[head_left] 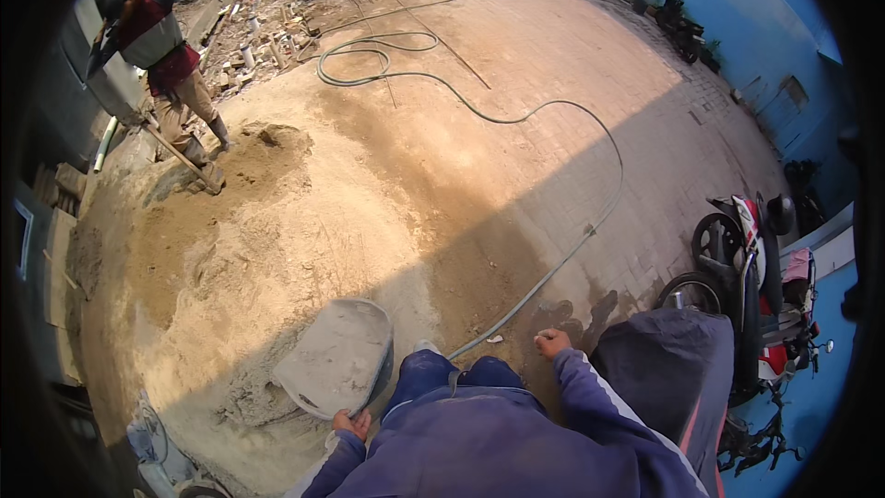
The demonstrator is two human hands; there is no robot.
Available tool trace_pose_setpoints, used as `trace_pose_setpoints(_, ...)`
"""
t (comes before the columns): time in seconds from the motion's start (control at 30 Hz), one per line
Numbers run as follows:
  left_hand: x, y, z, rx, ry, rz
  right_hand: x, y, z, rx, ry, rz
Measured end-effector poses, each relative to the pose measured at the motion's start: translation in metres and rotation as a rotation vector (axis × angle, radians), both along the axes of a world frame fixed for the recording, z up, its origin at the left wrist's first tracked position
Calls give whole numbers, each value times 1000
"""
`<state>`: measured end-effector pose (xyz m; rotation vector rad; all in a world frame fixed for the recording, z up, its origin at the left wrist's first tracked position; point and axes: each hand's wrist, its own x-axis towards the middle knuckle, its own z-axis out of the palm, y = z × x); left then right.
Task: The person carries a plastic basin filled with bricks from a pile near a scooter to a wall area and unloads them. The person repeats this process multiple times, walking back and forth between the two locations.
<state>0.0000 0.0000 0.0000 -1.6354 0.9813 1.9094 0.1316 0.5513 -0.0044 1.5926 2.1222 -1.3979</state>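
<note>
My left hand [351,423] grips the near rim of a grey, cement-caked pan [336,357] that hangs tilted beside my left leg, above the edge of a wide sand pile [230,240]. My right hand [551,343] swings free at my right side with its fingers curled in and nothing in it. A green hose [590,231] runs along the paved ground just ahead of my feet.
Another person [171,65] digs with a shovel at the far left of the sand pile. Brick rubble [277,18] lies behind. A covered vehicle [673,360] and a parked red motorbike [756,267] stand at my right, by a blue wall [765,28].
</note>
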Motion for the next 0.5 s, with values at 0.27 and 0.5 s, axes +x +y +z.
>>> trace_pose_setpoints(0.27, -163, 68, 12, -20, 62, -103, 111, 29, -54, 253, -487, 1085)
trace_pose_setpoints(0.5, -314, 179, -14, -68, 118, -119, 8, 125, -108, -13, -677, 843)
